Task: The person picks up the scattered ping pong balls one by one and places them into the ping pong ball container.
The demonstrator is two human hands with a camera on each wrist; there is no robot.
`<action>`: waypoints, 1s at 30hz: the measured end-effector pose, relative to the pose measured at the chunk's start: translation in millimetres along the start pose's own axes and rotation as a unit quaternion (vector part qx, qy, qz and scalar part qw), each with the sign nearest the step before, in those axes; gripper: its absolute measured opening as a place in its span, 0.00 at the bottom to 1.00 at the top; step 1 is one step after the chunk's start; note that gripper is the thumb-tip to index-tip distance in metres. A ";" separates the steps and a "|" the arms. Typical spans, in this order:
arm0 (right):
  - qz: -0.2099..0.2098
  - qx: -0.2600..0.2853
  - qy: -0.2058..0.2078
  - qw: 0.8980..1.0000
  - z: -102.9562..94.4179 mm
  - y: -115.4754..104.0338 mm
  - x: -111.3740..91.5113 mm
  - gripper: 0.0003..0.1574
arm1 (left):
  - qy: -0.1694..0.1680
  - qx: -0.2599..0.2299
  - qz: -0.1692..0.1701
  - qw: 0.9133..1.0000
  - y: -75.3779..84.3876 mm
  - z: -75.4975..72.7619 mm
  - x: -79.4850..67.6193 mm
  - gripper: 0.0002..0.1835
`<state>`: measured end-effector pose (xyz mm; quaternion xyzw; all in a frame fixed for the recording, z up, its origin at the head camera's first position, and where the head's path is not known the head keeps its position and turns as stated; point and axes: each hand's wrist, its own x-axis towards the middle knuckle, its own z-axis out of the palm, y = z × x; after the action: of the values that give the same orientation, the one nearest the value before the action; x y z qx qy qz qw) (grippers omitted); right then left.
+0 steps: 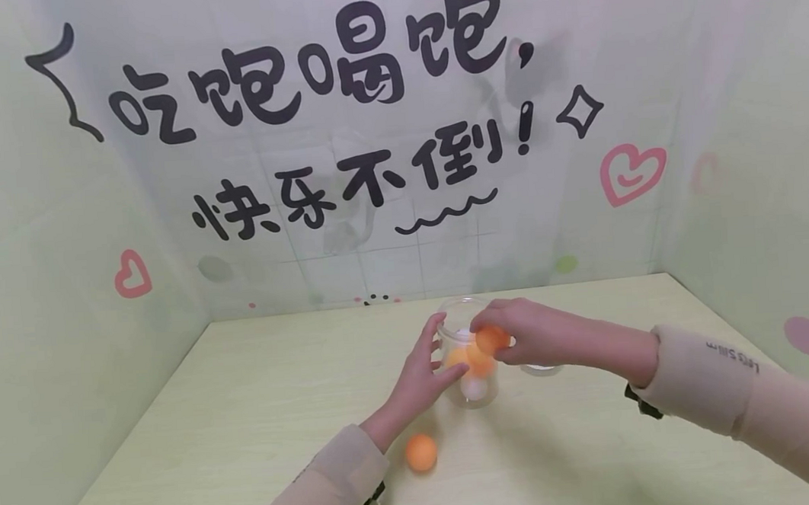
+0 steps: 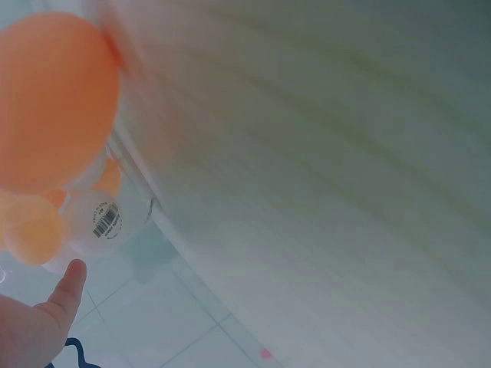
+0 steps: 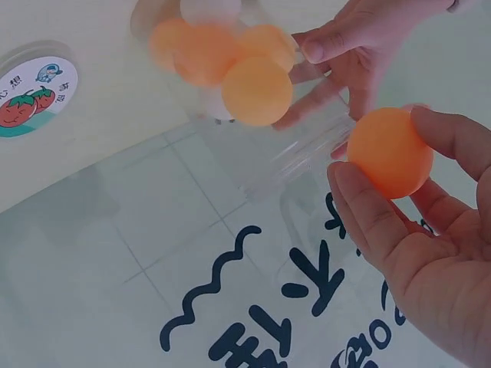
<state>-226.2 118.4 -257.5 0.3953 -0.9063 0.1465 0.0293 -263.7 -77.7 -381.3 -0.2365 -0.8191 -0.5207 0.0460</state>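
A clear jar (image 1: 489, 394) stands on the table, with several orange and white ping-pong balls inside. My left hand (image 1: 414, 380) grips the jar from its left side, thumb toward the front. At the jar's mouth my right hand (image 1: 542, 333) pinches an orange ping-pong ball (image 3: 390, 153) between thumb and fingers. Another orange ball (image 1: 422, 453) lies on the table near my left forearm. The left wrist view shows only part of the left hand (image 2: 46, 326), beside a white ball (image 2: 96, 222) with printed markings.
A round lid (image 3: 34, 96) with a strawberry-like picture lies beside the jar; in the head view the right hand partly covers it. The pale wooden table (image 1: 282, 411) is enclosed by light walls, and the back wall (image 1: 405, 268) carries large black characters.
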 end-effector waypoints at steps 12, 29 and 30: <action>0.031 -0.017 -0.010 0.999 -12.8 4.0 14.3 0.21 | 0.001 0.000 0.005 1.000 -0.1 -0.5 -1.1 0.42; 0.055 -0.015 -0.006 0.998 -13.0 14.5 35.7 0.23 | 0.000 0.004 -0.004 1.000 0.8 0.0 -0.3 0.42; 0.056 -0.015 -0.006 0.998 -12.8 14.7 36.6 0.23 | 0.000 0.003 -0.004 1.000 0.7 0.0 -0.4 0.42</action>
<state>-262.7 105.7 -242.6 0.3447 -0.9291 0.1320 0.0216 -263.1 -77.6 -380.9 -0.2325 -0.8219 -0.5181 0.0447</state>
